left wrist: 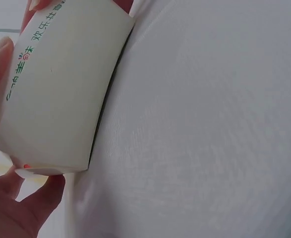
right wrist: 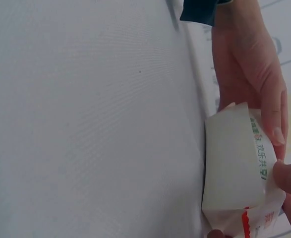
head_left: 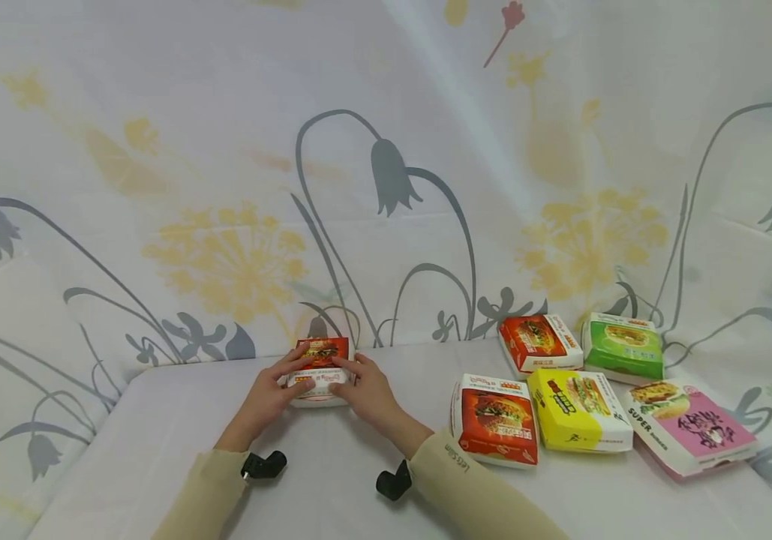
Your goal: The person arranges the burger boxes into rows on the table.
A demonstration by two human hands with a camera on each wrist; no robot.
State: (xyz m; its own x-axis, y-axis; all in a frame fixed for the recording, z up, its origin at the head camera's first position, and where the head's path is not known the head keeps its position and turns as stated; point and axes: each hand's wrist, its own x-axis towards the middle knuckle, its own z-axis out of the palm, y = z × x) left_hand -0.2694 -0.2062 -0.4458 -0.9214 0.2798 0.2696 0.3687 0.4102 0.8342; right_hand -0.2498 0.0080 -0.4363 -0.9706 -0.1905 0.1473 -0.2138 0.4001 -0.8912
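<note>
A small red-and-white burger box (head_left: 321, 358) with a burger picture on its lid sits at the back of the white table, left of centre. My left hand (head_left: 274, 390) grips its left side, thumb and fingers reaching over the lid. From the other side my right hand (head_left: 373, 394) holds it, with the thumb on the near part of the top. In the left wrist view the white front wall of the burger box (left wrist: 61, 94) shows green lettering along its upper edge. The right wrist view has the burger box (right wrist: 232, 158) low on the cloth, between both hands.
Several other burger boxes lie to the right: a red one (head_left: 539, 343) and a green one (head_left: 625, 346) at the back, then a red one (head_left: 497, 420), a yellow one (head_left: 581, 412) and a pink one (head_left: 699, 427) nearer. A flower-patterned cloth (head_left: 386, 247) hangs behind the table.
</note>
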